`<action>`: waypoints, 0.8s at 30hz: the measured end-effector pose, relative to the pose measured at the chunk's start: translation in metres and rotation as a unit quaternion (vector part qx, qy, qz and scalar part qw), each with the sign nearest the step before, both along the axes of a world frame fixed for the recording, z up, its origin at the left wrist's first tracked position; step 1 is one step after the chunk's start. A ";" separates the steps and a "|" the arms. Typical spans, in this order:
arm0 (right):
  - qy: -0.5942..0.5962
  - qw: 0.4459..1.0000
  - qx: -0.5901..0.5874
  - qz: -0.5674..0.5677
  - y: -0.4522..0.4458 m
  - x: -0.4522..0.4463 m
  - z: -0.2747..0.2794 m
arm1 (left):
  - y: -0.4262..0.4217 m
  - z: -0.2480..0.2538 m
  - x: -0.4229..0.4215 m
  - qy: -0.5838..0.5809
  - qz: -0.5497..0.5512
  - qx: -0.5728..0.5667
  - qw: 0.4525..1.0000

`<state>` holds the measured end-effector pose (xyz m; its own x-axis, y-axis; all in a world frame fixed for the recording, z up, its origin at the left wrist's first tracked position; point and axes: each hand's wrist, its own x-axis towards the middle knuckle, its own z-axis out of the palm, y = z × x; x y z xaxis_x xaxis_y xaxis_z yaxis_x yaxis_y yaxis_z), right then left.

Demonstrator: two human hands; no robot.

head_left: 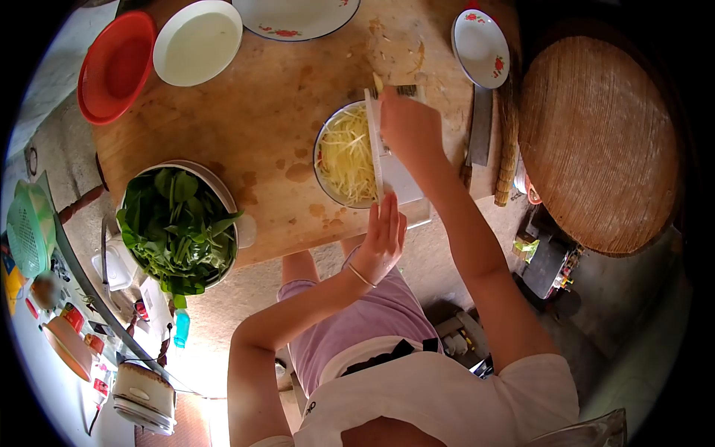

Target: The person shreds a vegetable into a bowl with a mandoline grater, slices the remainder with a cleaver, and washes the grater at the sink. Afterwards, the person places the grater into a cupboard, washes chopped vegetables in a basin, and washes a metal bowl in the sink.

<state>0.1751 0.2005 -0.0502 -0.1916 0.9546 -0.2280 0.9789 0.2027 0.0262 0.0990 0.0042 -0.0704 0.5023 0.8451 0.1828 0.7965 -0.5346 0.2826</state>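
A white grater (pixel 375 145) lies across the right part of an enamel bowl (pixel 318 173). Pale yellow potato shreds (pixel 346 153) fill the bowl. My right hand (pixel 411 128) is closed at the grater's far end, over its face. A bit of pale yellow potato (pixel 377 82) shows past its fingertips; the rest is hidden by the hand. At the near end, my left hand (pixel 381 237) holds the grater's edge, fingers stretched along it. Beneath the right forearm a flat white board-like piece (pixel 402 182) is partly covered.
Leafy greens (pixel 179 216) heap in a pot (pixel 223 195) at the table's left edge. A red basin (pixel 115 67), a white bowl of liquid (pixel 198 45) and a flowered plate (pixel 298 18) stand at the back. On the right are a small bowl (pixel 480 48), a cleaver (pixel 480 130) and a round wooden board (pixel 599 141).
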 end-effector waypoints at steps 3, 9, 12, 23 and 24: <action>0.062 0.997 0.030 -0.037 0.004 0.000 0.037 | 0.002 0.001 -0.001 -0.004 0.005 0.004 1.000; 0.026 0.998 -0.054 0.031 -0.083 0.021 0.039 | 0.003 0.004 0.000 0.003 0.000 -0.002 1.000; 0.016 0.996 -0.063 0.058 -0.089 0.022 0.028 | 0.004 0.003 -0.002 0.006 -0.007 -0.001 1.000; 0.003 0.995 -0.088 0.051 -0.085 0.021 0.026 | 0.002 0.001 0.000 0.023 -0.011 -0.003 1.000; 0.017 0.995 -0.084 0.053 -0.086 0.022 0.025 | 0.003 0.002 0.000 0.019 -0.009 0.004 1.000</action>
<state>0.1974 0.1144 -0.0252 -0.2985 0.8780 -0.3743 0.9518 0.3027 -0.0491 0.0986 0.0073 -0.0687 0.5249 0.8340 0.1702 0.7963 -0.5518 0.2479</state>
